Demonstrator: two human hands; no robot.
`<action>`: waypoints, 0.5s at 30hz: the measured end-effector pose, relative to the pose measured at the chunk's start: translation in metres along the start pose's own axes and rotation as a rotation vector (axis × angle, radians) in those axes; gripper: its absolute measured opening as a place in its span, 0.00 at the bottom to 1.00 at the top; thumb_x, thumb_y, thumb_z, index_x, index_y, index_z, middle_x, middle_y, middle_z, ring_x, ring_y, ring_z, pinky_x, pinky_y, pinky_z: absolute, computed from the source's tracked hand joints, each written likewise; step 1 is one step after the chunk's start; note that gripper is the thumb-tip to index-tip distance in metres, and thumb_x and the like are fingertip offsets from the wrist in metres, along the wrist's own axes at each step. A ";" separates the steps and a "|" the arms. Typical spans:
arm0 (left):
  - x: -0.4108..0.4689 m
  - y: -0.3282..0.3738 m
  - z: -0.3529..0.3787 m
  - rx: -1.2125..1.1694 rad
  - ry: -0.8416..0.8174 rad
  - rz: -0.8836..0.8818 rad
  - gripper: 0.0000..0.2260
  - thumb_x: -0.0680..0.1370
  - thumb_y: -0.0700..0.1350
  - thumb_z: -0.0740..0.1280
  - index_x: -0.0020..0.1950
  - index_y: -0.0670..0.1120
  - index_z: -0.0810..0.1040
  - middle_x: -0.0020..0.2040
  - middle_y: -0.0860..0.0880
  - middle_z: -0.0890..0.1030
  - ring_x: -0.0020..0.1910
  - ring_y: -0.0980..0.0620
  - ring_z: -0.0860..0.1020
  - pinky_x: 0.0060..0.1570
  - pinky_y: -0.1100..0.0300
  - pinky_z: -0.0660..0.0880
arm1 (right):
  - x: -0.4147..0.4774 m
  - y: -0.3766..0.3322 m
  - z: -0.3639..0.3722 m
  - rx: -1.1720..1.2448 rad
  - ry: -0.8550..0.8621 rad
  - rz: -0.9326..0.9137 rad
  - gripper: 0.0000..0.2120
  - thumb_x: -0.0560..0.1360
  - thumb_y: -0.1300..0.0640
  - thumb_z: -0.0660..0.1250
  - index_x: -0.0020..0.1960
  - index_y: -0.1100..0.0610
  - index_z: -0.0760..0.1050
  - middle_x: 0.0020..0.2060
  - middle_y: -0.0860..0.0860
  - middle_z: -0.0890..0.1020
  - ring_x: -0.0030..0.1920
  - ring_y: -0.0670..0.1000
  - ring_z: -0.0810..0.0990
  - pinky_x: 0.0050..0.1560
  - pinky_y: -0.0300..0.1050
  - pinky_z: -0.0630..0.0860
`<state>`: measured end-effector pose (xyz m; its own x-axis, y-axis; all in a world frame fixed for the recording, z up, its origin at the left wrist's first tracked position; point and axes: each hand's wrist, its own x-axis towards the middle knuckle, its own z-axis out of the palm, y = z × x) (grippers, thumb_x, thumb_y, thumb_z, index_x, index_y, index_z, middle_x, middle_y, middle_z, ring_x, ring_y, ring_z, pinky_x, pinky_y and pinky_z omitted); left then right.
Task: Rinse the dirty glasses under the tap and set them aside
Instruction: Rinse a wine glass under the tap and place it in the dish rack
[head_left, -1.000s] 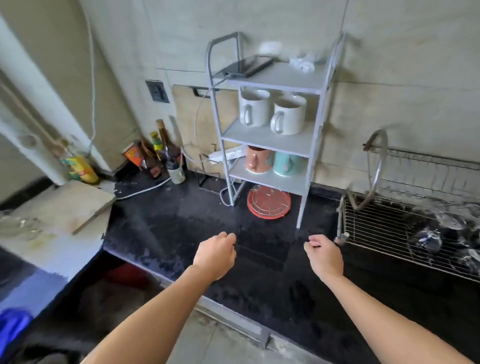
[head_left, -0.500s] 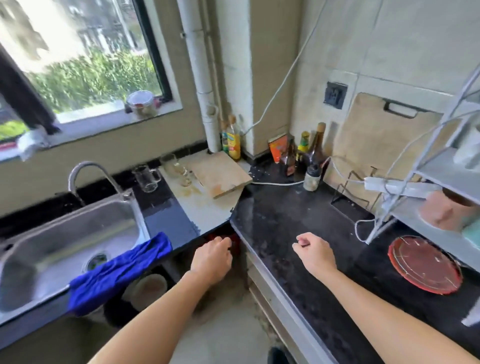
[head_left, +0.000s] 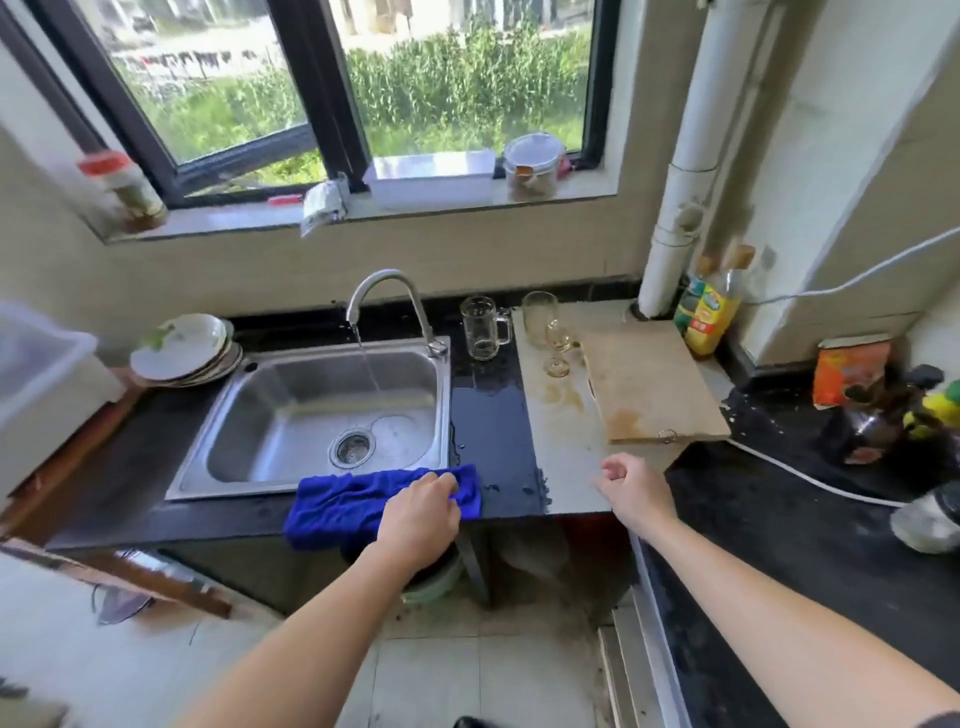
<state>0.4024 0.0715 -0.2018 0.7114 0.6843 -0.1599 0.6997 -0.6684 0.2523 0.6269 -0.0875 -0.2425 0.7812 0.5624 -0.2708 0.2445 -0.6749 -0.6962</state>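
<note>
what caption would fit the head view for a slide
Tap running into the sink, left hand at the blue cloth, right hand empty, glasses standing on the counter alongside.

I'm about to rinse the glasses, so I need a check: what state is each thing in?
Tap: running.
Sink: no dishes inside.
Glass mug: upright on counter.
Tall glass: upright.
Blue cloth: draped over sink's front edge.
Left hand: curled over cloth, grip unclear.
Right hand: loosely curled, empty.
</note>
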 end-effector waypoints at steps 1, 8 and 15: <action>0.009 -0.011 0.000 -0.014 0.000 -0.037 0.13 0.79 0.47 0.57 0.61 0.48 0.74 0.59 0.48 0.77 0.57 0.45 0.76 0.51 0.54 0.71 | 0.020 -0.011 0.010 -0.013 -0.020 -0.005 0.16 0.77 0.50 0.67 0.62 0.54 0.76 0.57 0.51 0.81 0.56 0.54 0.79 0.56 0.49 0.77; 0.086 -0.062 -0.004 -0.067 -0.001 -0.107 0.13 0.79 0.46 0.58 0.61 0.47 0.74 0.60 0.48 0.77 0.57 0.45 0.76 0.51 0.55 0.71 | 0.119 -0.067 0.034 -0.019 -0.040 0.066 0.21 0.74 0.54 0.70 0.66 0.57 0.74 0.48 0.51 0.79 0.54 0.56 0.79 0.54 0.49 0.76; 0.185 -0.089 -0.014 -0.073 -0.041 -0.083 0.13 0.79 0.47 0.57 0.60 0.47 0.75 0.59 0.46 0.78 0.57 0.43 0.77 0.52 0.53 0.73 | 0.217 -0.115 0.032 -0.012 0.143 0.154 0.35 0.70 0.48 0.74 0.72 0.55 0.66 0.63 0.55 0.77 0.60 0.60 0.77 0.58 0.51 0.74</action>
<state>0.4707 0.2616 -0.2405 0.6543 0.7229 -0.2220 0.7508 -0.5860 0.3048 0.7499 0.1276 -0.2426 0.8831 0.3797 -0.2758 0.1224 -0.7537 -0.6457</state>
